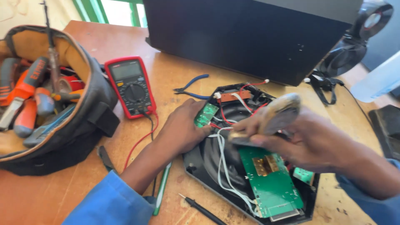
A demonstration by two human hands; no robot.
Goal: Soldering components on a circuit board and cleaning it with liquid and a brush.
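Place: electronics repair workshop
Signs: red multimeter (131, 86), open tool bag (46, 96) of screwdrivers, blue-handled pliers (191, 88), opened appliance (250, 166) on worn wooden bench (104, 41)

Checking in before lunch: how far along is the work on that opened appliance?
Done: the black appliance base lies open, its green circuit board and wires exposed, and the red multimeter is out. In hand: the left hand steadies the base while the right hand holds a blurred brush-like tool over the board. Left: the base remains uncovered.
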